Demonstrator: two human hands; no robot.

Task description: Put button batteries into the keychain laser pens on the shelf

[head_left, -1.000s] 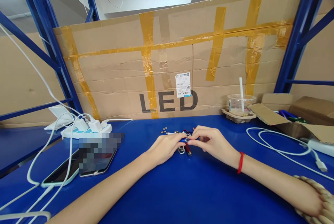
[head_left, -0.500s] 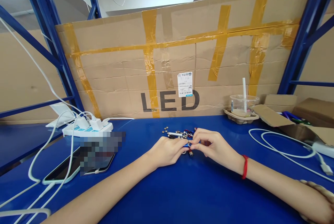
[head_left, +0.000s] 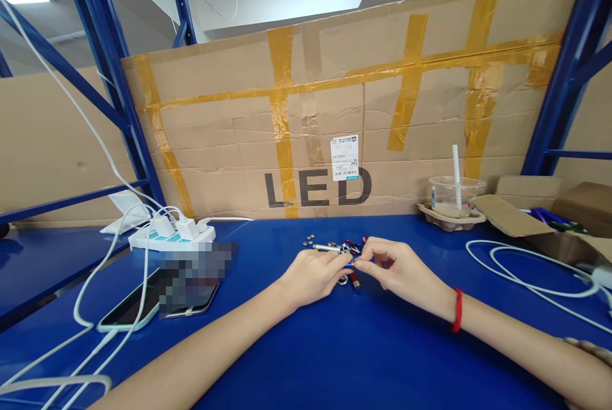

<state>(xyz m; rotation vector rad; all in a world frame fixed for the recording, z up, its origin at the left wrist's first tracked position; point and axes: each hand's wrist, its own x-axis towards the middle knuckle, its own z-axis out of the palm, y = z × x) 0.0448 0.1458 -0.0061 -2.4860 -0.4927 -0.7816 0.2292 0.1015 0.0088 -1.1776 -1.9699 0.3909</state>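
Frame centre: left hand (head_left: 312,277) and right hand (head_left: 398,266) still pinching small blue piece (head_left: 349,265); little change, handling apparently ongoing.

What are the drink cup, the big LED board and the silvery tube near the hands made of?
Drink cup: probably clear, glossy plastic; it's see-through. LED board: dull brown cardboard, by its creases. Silvery tube: maybe polished metal, since it shines, or coated plastic.
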